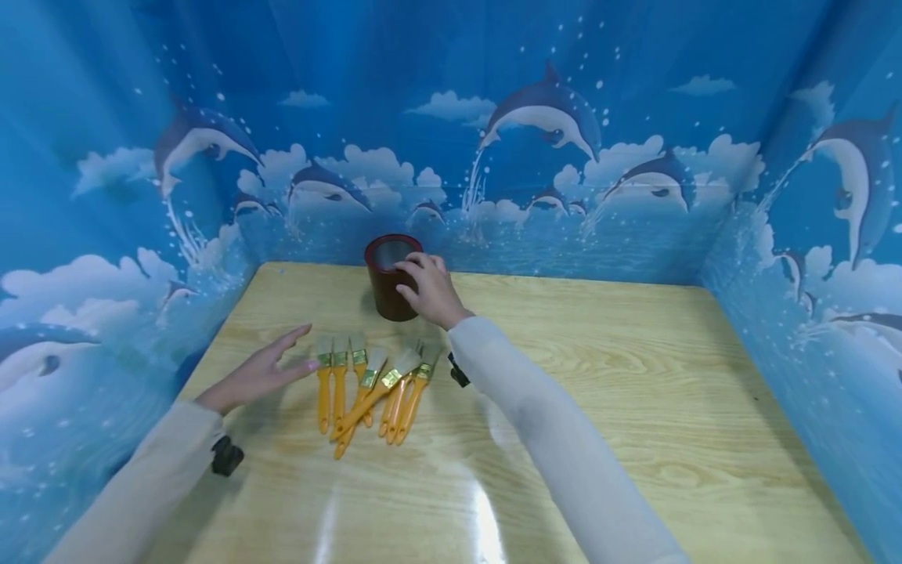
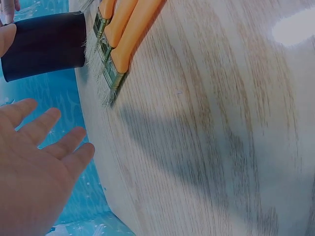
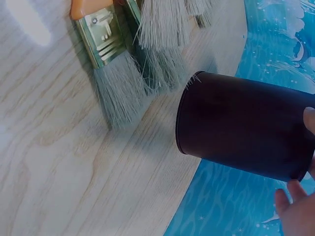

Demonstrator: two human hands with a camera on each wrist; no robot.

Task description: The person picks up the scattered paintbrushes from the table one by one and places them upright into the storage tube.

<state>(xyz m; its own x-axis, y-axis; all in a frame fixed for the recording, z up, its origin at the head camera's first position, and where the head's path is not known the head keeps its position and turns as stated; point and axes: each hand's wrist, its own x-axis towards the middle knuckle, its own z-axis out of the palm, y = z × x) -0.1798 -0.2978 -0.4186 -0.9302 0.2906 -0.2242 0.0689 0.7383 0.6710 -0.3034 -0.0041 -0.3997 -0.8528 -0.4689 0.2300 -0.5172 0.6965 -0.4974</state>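
A dark red-brown cylindrical container [image 1: 391, 294] with an open top stands near the table's back edge. My right hand [image 1: 431, 288] holds its rim, with the thumb [image 3: 309, 119] against the outer wall and fingers over the top edge. Several paintbrushes [image 1: 362, 401] with orange handles, metal bands and pale bristles lie in front of the container, some crossing over others. Left of them, my left hand [image 1: 264, 377] hovers with spread fingers and holds nothing. In the left wrist view its palm [image 2: 29, 182] faces the container.
A light wood-grain table [image 1: 634, 407] carries everything. Blue curtains with dolphins [image 1: 543, 117] rise behind and on both sides of it. Bright glare [image 1: 486, 517] shows on the near part of the tabletop.
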